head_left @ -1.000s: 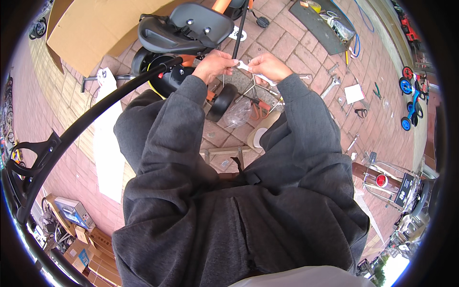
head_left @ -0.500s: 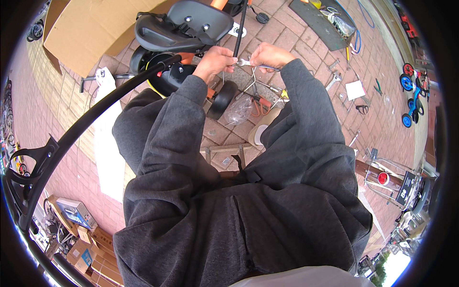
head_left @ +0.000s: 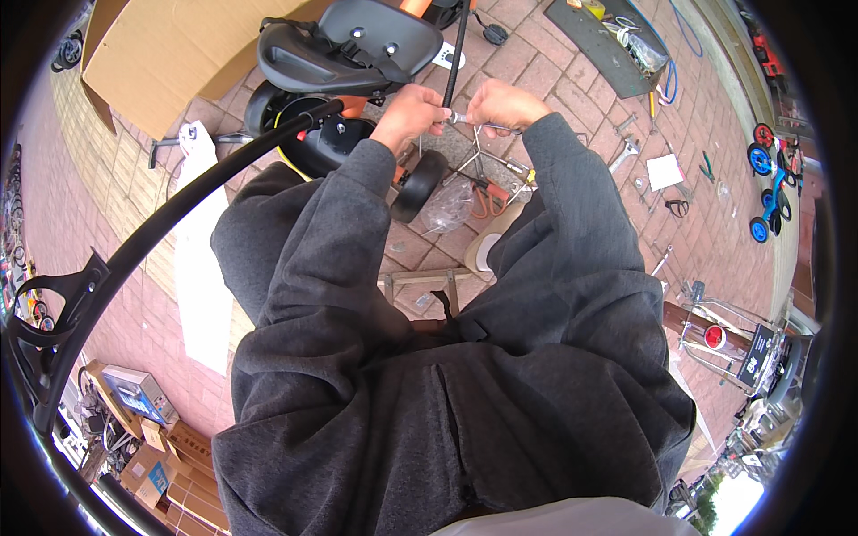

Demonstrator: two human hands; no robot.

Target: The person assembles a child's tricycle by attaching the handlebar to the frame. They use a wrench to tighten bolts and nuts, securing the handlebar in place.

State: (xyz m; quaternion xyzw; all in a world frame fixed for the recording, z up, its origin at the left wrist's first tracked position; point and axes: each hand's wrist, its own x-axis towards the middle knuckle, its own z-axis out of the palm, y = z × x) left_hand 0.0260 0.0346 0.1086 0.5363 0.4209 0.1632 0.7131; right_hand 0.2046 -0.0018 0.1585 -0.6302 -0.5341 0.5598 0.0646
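Observation:
Ahead of me, my right hand is closed around a silver wrench, whose head points left. My left hand is pinched beside that wrench head, at the lower end of a thin black tube. Whatever small part sits between its fingertips is too small to make out. Just beyond the left hand is a black plastic seat on an orange-framed ride-on vehicle. A small black wheel lies below the hands, next to a crumpled clear plastic bag.
A large cardboard box stands far left. A long curved black tube crosses the left side. Tools lie on the brick paving at right, including an adjustable wrench and green-handled pliers. A dark tray is beyond them.
The view has shifted very slightly. Both hands keep nearly the same place and grip, with the wrench head still between them.

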